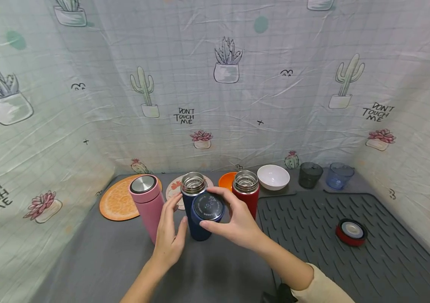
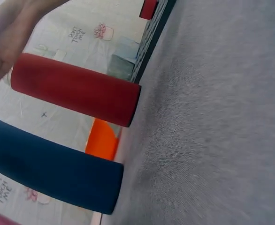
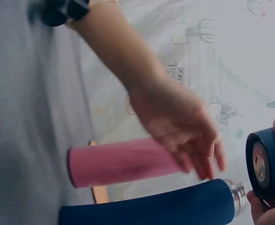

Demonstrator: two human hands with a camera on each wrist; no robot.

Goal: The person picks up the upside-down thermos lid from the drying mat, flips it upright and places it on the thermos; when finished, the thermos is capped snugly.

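Observation:
My right hand (image 1: 239,221) grips a dark blue bottle lid (image 1: 209,206) between thumb and fingers, its top towards the head camera. Just behind it stands the dark blue bottle (image 1: 199,231), uncovered, with a bare steel neck (image 3: 238,196). In the right wrist view the lid (image 3: 268,161) is apart from that neck, its hollow underside showing. My left hand (image 1: 169,240) is at the blue bottle's left side, fingers loosely extended and holding nothing. A pink bottle (image 1: 150,214) with a steel-topped lid stands left of this hand. Behind my right hand is a red bottle (image 1: 250,202), also without its lid.
A red lid (image 1: 352,232) lies underside up on the ridged black mat (image 1: 302,252) at right. Along the back are an orange-slice placemat (image 1: 116,202), a patterned round mat (image 1: 173,189), an orange bowl (image 1: 226,181), a white bowl (image 1: 273,176), a grey cup (image 1: 309,174) and a blue cup (image 1: 339,176).

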